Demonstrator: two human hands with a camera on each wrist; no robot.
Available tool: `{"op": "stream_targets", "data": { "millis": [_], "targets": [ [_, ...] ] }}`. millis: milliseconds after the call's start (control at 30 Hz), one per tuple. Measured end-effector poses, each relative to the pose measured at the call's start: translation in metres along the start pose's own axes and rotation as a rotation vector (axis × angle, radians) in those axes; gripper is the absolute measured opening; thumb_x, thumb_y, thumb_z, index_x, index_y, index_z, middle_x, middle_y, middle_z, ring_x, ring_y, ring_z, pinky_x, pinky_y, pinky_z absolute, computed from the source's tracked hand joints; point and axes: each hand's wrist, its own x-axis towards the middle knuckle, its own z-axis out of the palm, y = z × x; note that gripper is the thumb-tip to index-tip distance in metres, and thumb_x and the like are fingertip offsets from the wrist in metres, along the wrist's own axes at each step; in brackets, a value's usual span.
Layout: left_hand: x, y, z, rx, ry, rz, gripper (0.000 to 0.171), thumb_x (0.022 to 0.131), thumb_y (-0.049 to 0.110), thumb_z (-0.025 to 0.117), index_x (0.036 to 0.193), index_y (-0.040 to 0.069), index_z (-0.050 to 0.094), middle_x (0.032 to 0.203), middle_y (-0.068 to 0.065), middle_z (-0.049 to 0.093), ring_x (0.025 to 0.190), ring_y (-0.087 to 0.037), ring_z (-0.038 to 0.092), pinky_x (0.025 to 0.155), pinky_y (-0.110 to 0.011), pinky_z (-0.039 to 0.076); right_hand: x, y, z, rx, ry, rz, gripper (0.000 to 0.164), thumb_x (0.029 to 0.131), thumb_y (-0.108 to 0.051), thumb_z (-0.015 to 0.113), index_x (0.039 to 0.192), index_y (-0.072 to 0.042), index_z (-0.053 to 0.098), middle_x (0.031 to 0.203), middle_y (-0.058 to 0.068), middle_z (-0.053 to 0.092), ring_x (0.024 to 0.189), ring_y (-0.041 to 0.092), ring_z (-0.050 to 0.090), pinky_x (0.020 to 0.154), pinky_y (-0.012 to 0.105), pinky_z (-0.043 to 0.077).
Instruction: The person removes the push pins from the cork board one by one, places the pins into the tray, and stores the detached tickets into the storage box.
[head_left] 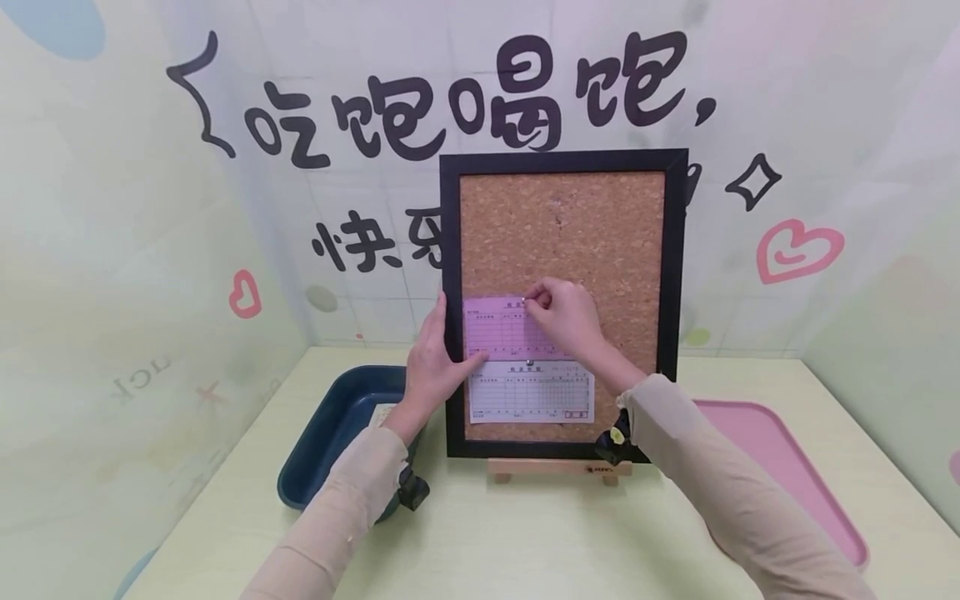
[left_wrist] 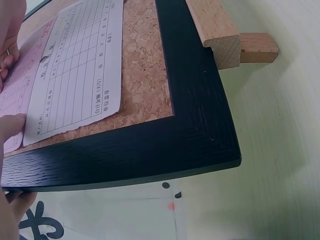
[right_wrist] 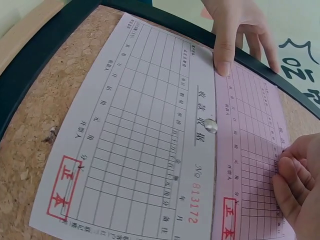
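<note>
A framed cork board (head_left: 562, 233) stands upright. Low on it, a pink receipt slip (head_left: 491, 332) sits just above a white receipt slip (head_left: 525, 396). One silver thumbtack (right_wrist: 210, 125) is in the white slip's top edge. With bent fingers, my right hand (head_left: 567, 318) pinches a small shiny thumbtack (head_left: 523, 300) at the pink slip's top edge; most of the tack is hidden by the fingertips. My left hand (head_left: 431, 362) grips the board's left side, thumb (right_wrist: 226, 50) pressing the pink slip's lower corner and fingers round behind the black frame.
A wooden easel (head_left: 555, 470) carries the board. To the left lies a dark blue tray (head_left: 318, 446) with a piece of paper (head_left: 381, 414) in it. On the right is a pink tray (head_left: 780, 454), partly behind the right sleeve. A printed wall backdrop (head_left: 360, 317) rises behind.
</note>
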Motion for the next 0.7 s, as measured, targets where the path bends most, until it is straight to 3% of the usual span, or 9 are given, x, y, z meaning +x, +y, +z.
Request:
{"op": "stream_targets", "data": {
  "millis": [700],
  "targets": [
    [-0.0004,-0.0003,-0.0008,0.006,-0.003,0.015,0.101,0.07,0.03,0.078,0.145,0.004,0.015,0.141,-0.017,0.034,0.122,-0.029,0.042,0.096,-0.041,0.04,0.0023,0.0032,-0.0077,0.021,-0.111,-0.003,0.009,0.083,-0.013,0.061,0.085,-0.006,0.066,0.069,0.003,0.061,0.058,0.015,0.052,0.055,0.027,0.039]
  ]
}}
